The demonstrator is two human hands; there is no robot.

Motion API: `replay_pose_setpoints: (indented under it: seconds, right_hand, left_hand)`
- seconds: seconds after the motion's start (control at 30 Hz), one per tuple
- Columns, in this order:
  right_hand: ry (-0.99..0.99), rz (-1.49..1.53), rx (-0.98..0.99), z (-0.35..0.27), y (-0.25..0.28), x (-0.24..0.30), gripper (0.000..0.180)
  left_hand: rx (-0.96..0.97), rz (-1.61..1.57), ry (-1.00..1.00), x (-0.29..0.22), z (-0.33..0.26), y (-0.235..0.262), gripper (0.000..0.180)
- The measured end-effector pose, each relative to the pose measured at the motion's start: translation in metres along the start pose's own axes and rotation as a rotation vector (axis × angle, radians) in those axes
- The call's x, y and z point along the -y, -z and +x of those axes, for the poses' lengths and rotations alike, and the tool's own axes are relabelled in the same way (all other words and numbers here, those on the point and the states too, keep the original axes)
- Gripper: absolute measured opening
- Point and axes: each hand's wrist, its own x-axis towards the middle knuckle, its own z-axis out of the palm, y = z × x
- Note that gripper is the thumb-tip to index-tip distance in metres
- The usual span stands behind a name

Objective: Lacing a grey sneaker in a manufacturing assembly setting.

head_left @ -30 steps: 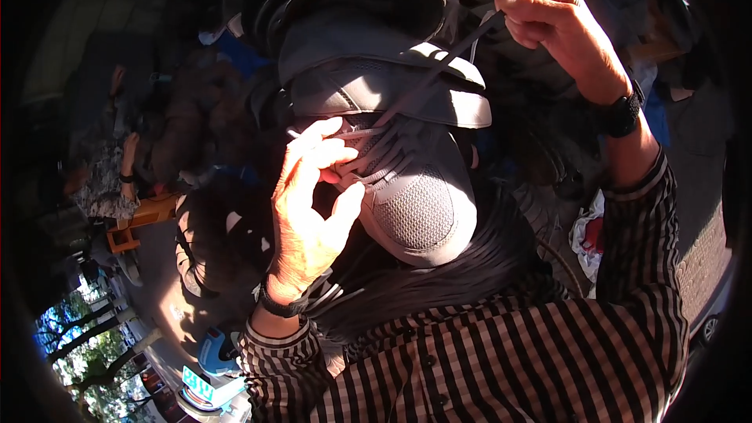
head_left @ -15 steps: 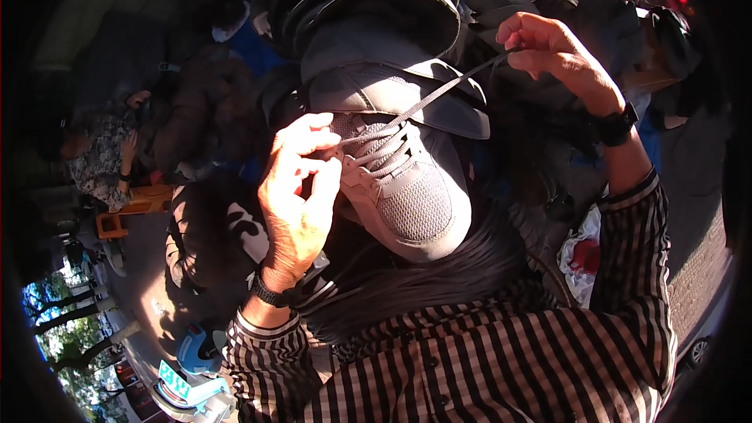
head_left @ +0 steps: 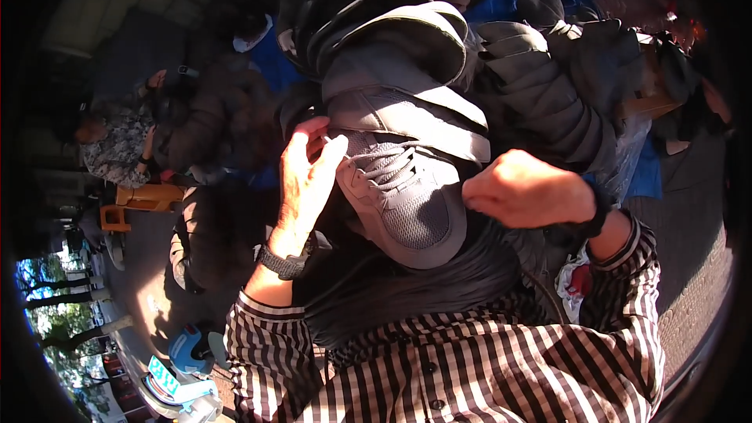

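Note:
A grey sneaker [head_left: 415,211] with a mesh toe lies on my lap, its toe pointing toward me. The grey shoelace [head_left: 392,166] crosses its front in several rows. At the sneaker's left side, by the upper eyelets, my left hand [head_left: 304,180] pinches the lace between thumb and fingers; the fingertips partly hide it. My right hand [head_left: 533,192] is curled just right of the toe, its back toward me. Whatever its fingers may hold is hidden. Beyond the sneaker, a stack of grey shoe uppers [head_left: 399,70] leans away from me.
More stacked dark shoe pieces [head_left: 540,82] lie at the far right, beside clear plastic [head_left: 627,153]. At the left, a person in a patterned top [head_left: 117,149] sits near an orange stool [head_left: 145,197]. A blue helmet [head_left: 190,348] shows at the lower left.
My right hand has come down from the upper right to beside the toe, and the stretched lace no longer shows. My left hand stays by the eyelets. The view has shifted slightly.

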Motion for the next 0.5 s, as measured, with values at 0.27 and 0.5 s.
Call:
replay_pose_setpoints:
  seconds: [0.27, 0.5]
  right_hand:
    - [-0.354, 0.006, -0.484, 0.036, -0.022, -0.056, 0.035]
    - [-0.21, 0.62, -0.677, 0.122, 0.056, -0.082, 0.024]
  left_hand:
    - [0.016, -0.173, 0.113, 0.002, 0.011, -0.024, 0.061]
    - [-0.059, -0.001, 0.0, -0.004, -0.002, -0.036, 0.074]
